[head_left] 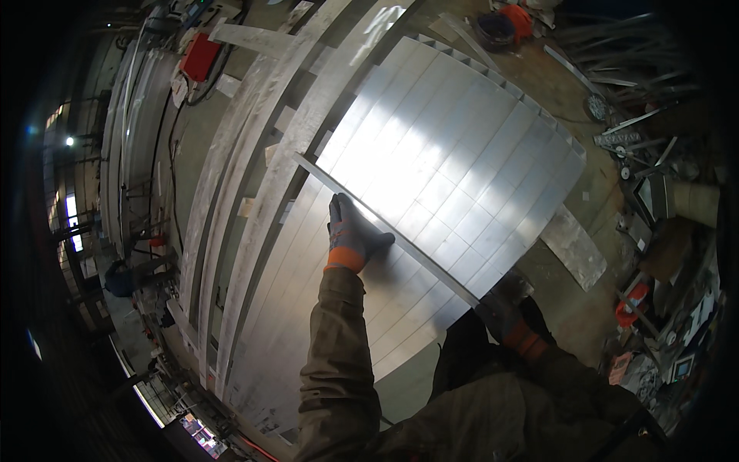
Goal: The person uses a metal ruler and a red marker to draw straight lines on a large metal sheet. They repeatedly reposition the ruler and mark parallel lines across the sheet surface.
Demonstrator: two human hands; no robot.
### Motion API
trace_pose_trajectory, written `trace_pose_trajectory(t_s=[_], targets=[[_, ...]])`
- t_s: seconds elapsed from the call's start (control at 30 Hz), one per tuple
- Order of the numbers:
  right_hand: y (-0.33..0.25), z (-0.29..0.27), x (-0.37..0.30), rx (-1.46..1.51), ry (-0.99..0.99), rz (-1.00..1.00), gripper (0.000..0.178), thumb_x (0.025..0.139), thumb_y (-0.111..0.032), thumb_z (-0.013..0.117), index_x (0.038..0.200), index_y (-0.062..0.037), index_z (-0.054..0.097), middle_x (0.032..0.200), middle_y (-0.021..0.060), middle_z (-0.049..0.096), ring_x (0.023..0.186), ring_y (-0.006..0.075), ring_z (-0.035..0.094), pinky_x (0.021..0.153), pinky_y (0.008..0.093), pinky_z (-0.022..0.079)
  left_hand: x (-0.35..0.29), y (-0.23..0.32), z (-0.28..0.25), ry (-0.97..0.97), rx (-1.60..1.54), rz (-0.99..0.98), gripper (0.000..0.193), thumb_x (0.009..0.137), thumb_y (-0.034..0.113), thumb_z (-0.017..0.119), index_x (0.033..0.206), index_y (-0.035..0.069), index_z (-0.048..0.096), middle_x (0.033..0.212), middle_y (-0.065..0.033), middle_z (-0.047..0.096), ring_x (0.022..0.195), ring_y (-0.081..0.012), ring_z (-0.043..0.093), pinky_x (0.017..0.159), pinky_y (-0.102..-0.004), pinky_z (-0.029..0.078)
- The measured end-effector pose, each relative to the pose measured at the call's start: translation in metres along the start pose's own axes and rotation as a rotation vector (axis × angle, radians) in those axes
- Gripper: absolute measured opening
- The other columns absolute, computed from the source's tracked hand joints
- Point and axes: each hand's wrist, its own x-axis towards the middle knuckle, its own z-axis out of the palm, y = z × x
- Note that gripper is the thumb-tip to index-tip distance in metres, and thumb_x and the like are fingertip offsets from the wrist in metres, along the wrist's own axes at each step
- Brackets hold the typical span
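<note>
A wide silver metal panel (469, 165), made of parallel profiles with thin lines scored across, lies in front of me. Across it, slanting from upper left to lower right, runs a long thin metal bar (433, 266). My left hand (356, 237), in a grey glove with an orange cuff, rests on the panel just on the near side of the bar. Its fingers are stretched out and the thumb reaches toward the bar. At the bar's lower right end, my gloved right hand (502, 314) is closed around it; its fingers are dark and partly hidden.
Long grey metal beams (296, 146) run under and beside the panel on the left. A flat plate (573, 246) sticks out at the right. Tools and scrap clutter the far right, with an orange-red item (633, 304). A red box (198, 58) stands upper left; someone (119, 279) is at far left.
</note>
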Motion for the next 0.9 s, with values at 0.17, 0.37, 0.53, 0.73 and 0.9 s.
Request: trace_pose_trajectory(t_s=[0.17,0.37,0.53,0.73,0.9], targets=[[0.011,0.004,-0.004,0.058,-0.009,0.026,0.022,0.115,-0.026,0.077,0.121,-0.0043,0.078,0.096,0.0171,0.077,0.082,0.0330,0.074,0.075,0.0452,0.059,0.002,-0.006,0.006,-0.038,0.051,-0.035,0.156,0.066,0.043,0.110,0.176,-0.017,0.018,0.180,-0.0353,0.034,0.170,-0.0498,0.032,0.140,-0.0501,0.037],[0.031,0.012,-0.011,0.030,-0.081,0.129,0.027,0.115,-0.023,0.077,0.132,-0.0017,0.079,0.114,0.0142,0.081,0.103,0.0245,0.075,0.091,0.0411,0.061,-0.001,0.001,-0.002,-0.065,0.049,-0.071,0.161,0.067,0.046,0.110,0.179,-0.017,0.014,0.187,-0.0381,0.023,0.176,-0.0491,0.023,0.143,-0.0471,0.034],[0.014,0.003,-0.003,0.095,0.004,-0.029,0.025,0.112,-0.028,0.081,0.121,-0.0045,0.079,0.098,0.0160,0.078,0.085,0.0320,0.076,0.078,0.0440,0.061,-0.004,0.017,-0.016,-0.111,0.064,-0.142,0.160,0.068,0.050,0.109,0.180,-0.016,0.017,0.187,-0.0377,0.023,0.178,-0.0463,0.021,0.143,-0.0412,0.034],[-0.051,-0.074,0.014,-0.315,-0.107,0.107,0.018,0.112,-0.024,0.079,0.122,-0.0081,0.078,0.106,0.0142,0.080,0.089,0.0362,0.080,0.078,0.0451,0.063,-0.004,0.012,-0.018,-0.131,0.072,-0.131,0.161,0.069,0.053,0.110,0.183,-0.011,0.017,0.192,-0.0338,0.017,0.180,-0.0419,0.022,0.145,-0.0392,0.032],[-0.150,-0.115,0.062,-0.147,0.032,-0.223,0.013,0.115,-0.020,0.072,0.120,-0.0093,0.078,0.103,0.0149,0.081,0.091,0.0374,0.081,0.081,0.0465,0.064,-0.005,0.007,-0.016,-0.114,0.029,-0.148,0.156,0.071,0.050,0.111,0.185,-0.004,0.018,0.195,-0.0277,0.017,0.181,-0.0417,0.021,0.146,-0.0434,0.030]])
